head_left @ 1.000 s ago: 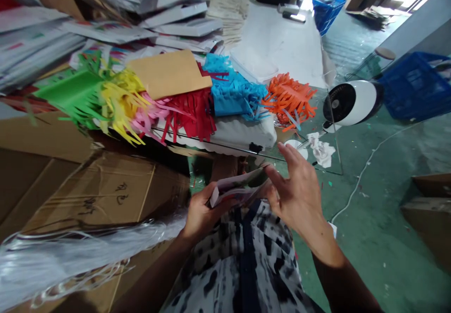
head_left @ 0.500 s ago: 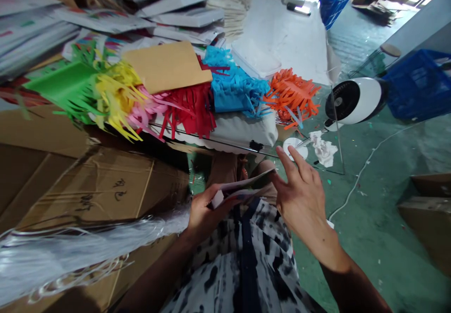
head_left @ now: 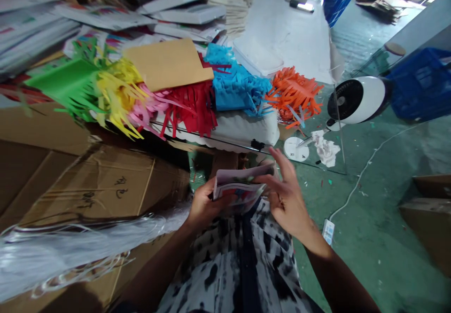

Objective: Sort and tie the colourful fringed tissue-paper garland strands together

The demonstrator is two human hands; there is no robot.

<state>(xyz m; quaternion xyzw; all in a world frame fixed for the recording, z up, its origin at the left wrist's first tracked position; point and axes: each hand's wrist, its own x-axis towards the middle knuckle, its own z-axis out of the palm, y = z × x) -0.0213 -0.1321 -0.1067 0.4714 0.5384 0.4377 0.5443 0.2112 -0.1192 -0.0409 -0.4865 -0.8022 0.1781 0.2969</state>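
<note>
My left hand is closed around the left end of a flat printed packet, low in front of my patterned shirt. It seems to be thin paper or film, pale outside with coloured print, and a gap shows along its top. At its right end is my right hand. One digit lies across the packet's upper face and another stretches up behind the edge, so that end sits between them. The packet's underside and part of my left fingers are hidden.
Fringed paper bundles in green, yellow, pink, red, blue and orange line the table edge, with a tan envelope on top. A cardboard box and clear strands lie left; a white fan stands right.
The packet has tipped so that its printed face shows more. My right hand has moved left and bent inward, with a digit now across the packet.
</note>
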